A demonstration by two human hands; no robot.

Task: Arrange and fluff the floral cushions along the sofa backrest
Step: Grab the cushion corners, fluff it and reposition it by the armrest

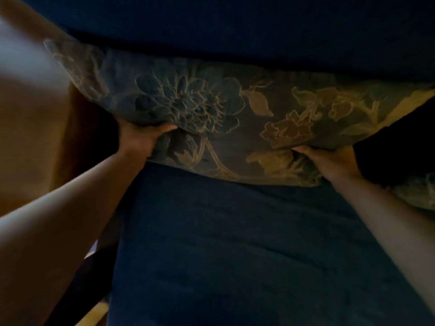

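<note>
A grey-blue floral cushion (211, 109) with gold-outlined flowers leans against the dark blue sofa backrest (235, 27), its lower edge over the seat. My left hand (138, 140) grips the cushion's lower left part, thumb pressed into the fabric. My right hand (329, 161) grips its lower right edge. Part of a second floral cushion (419, 194) shows at the far right, mostly hidden behind a dark shape. The scene is dim.
The dark blue sofa seat (235, 243) spreads below the cushion. A tan wall or panel (30, 137) stands at the left beyond the sofa's end. A dark object (395, 147) overlaps the cushion's right corner.
</note>
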